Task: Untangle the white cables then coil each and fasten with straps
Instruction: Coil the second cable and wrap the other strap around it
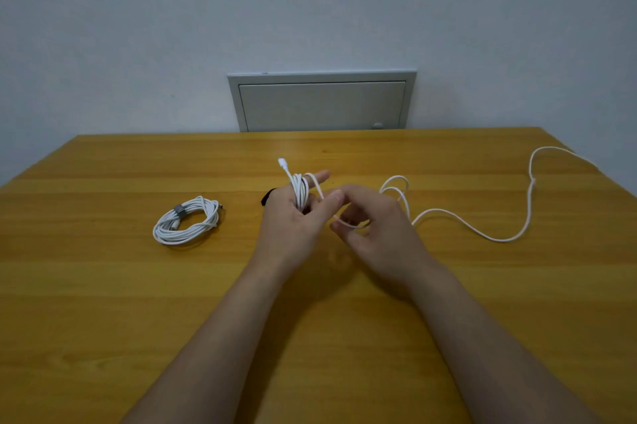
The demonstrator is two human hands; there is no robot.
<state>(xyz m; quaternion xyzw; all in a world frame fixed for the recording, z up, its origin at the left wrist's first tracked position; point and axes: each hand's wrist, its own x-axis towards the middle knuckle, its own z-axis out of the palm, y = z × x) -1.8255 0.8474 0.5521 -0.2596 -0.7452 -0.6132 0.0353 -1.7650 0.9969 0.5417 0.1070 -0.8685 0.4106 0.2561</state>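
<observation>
My left hand (293, 220) is held above the wooden table (103, 285) with several turns of a white cable (301, 190) wound around its fingers; the cable's white plug sticks up past them. My right hand (375, 216) pinches the same cable just right of the left hand. The loose remainder of the cable (482, 234) trails in curves across the table to the far right edge. A second white cable (186, 220) lies coiled at the left, bound by a grey strap (179, 209). A black strap (267, 196) peeks out behind my left hand.
The table ends against a pale wall with a grey cabinet door (322, 104) behind it. Bare wood lies in front of my forearms and between the coiled cable and my left hand.
</observation>
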